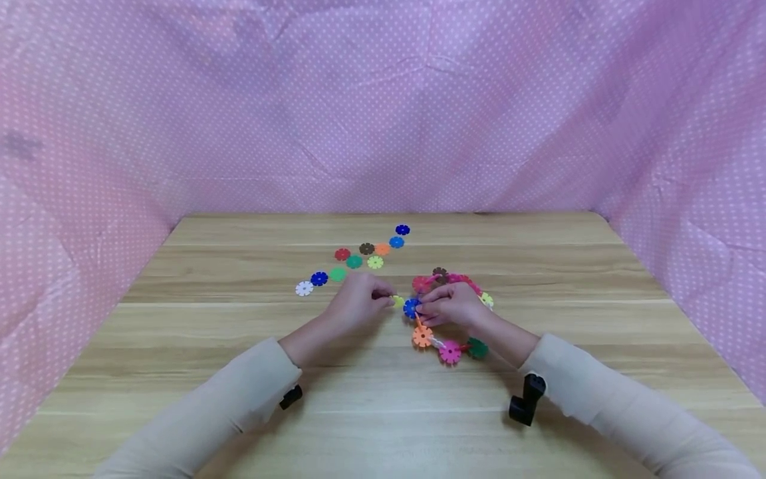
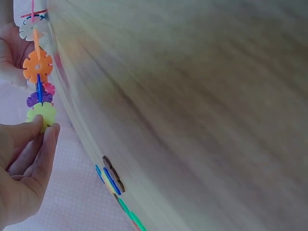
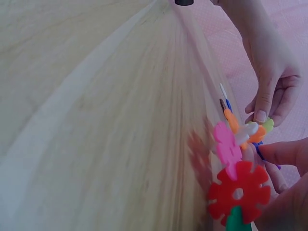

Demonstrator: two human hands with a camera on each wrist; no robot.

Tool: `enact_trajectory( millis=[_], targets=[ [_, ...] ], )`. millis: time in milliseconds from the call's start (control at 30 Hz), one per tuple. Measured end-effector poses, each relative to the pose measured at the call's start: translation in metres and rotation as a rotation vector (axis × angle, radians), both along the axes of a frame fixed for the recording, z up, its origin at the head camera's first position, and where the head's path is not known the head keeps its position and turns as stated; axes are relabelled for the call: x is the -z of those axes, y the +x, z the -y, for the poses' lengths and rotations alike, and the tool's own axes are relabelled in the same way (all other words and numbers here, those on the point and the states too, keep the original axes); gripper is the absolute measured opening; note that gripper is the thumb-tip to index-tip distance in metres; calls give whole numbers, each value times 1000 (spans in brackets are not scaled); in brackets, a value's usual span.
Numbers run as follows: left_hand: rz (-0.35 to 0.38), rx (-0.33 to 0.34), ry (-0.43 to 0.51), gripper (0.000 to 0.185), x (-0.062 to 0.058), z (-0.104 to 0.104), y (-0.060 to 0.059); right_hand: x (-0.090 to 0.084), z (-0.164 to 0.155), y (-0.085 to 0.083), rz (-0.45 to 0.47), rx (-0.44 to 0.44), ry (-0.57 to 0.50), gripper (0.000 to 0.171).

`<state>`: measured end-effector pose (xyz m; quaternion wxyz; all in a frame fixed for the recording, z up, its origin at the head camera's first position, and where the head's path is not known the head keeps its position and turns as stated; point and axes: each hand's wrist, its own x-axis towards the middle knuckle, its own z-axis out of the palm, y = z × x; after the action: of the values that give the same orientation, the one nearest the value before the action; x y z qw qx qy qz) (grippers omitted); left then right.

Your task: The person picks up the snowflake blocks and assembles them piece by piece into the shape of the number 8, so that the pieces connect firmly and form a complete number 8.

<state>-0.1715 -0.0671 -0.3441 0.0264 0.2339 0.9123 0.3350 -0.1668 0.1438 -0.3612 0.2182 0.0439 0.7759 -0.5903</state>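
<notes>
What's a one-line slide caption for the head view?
Left hand pinches a yellow disc; right hand holds a chain of multicolored discs at a wood-grain table.

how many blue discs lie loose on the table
3: dark disc farthest back, lighter disc just in front, another dark disc beside the white one. More may be hidden.

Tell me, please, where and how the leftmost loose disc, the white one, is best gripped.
I'd pinch the white disc by its notched left rim, coming from the left: it lies flat, and a dark blue disc sits close on its right, leaving the left freer.
</notes>
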Motion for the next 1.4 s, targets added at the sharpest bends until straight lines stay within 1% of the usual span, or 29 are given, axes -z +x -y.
enact_trajectory(
  millis=[333, 433, 533, 700, 800, 967, 1100, 1167, 1233, 1300, 1400],
  targets=[
    [-11, -16, -5, 13, -2, -4, -3, 0, -1, 2, -34, -32, -23, 27],
    [-13, -5, -18, 13, -3, -5, -3, 1, -1, 2, -42, -34, -28, 26],
    [-31, 19, -30, 14, -3, -6, -4, 2, 1, 2, -43, -29, -26, 26],
    [-70, 103, -35, 16, 0, -6, -9, 2, 3, 2, -41, -17, -8, 25],
    [-106, 172, -31, 16, 2, -6, -12, 3, 4, 3, -36, -6, -2, 24],
    [-176, 285, 6, 15, 4, -6, -17, 2, 5, 6, -45, 18, 16, 23],
    [-182, 343, -3, 13, 4, -5, -20, 1, 3, 7, -37, 33, 21, 23],
    [-181, 348, -19, 14, 4, -5, -20, 1, 3, 7, -30, 33, 18, 23],
    [-170, 332, -28, 14, 4, -5, -20, 2, 3, 7, -21, 28, 12, 23],
    [-130, 300, -30, 15, 5, -5, -20, 3, 3, 6, -12, 32, 13, 23],
    [-55, 231, -45, 19, 0, -1, -21, 2, 3, 6, -4, 49, 4, 23]
  ],
)
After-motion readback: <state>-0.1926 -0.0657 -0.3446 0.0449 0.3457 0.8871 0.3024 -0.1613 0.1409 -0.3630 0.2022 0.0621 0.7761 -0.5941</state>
